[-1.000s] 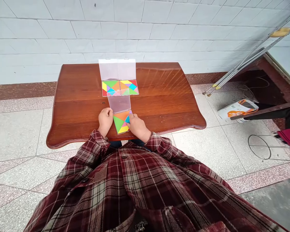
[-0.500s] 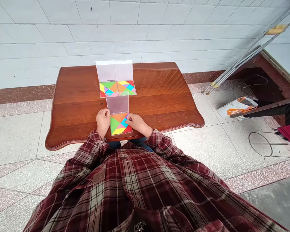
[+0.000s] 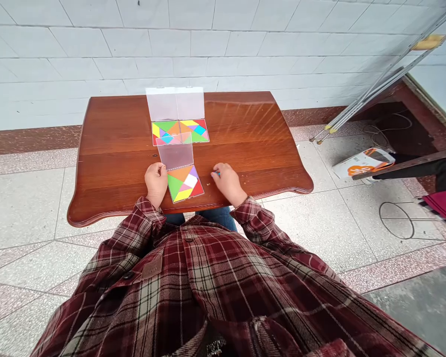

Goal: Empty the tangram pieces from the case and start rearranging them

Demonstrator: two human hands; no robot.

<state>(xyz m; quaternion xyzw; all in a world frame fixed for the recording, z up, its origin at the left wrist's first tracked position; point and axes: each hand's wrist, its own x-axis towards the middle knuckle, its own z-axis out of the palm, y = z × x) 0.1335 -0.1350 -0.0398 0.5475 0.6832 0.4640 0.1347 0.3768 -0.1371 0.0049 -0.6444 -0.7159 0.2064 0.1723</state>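
Note:
Near the table's front edge lies a clear tangram box [image 3: 174,201], its lid [image 3: 176,152] raised. Inside are green, orange, purple, yellow, pink and red pieces, and a white square gap [image 3: 191,181] shows among them. My left hand [image 3: 156,182] is closed at the box's left side, its fingertips at the corner by the lid hinge. To the right of the box, low over the table, my right hand [image 3: 228,181] is closed on a blue tangram piece [image 3: 218,173]. Only a sliver of that piece shows past the fingers.
Behind stand two more open tangram boxes [image 3: 177,120] side by side, filled with coloured pieces. They sit on a brown wooden table [image 3: 252,144] against a white tiled wall. Crutches [image 3: 360,99] lean at the right, near a white and orange carton [image 3: 364,163] on the floor.
My right hand has lifted the blue piece out of the near box and moved right, leaving a white gap. The box has turned slightly; my left hand stays at its side.

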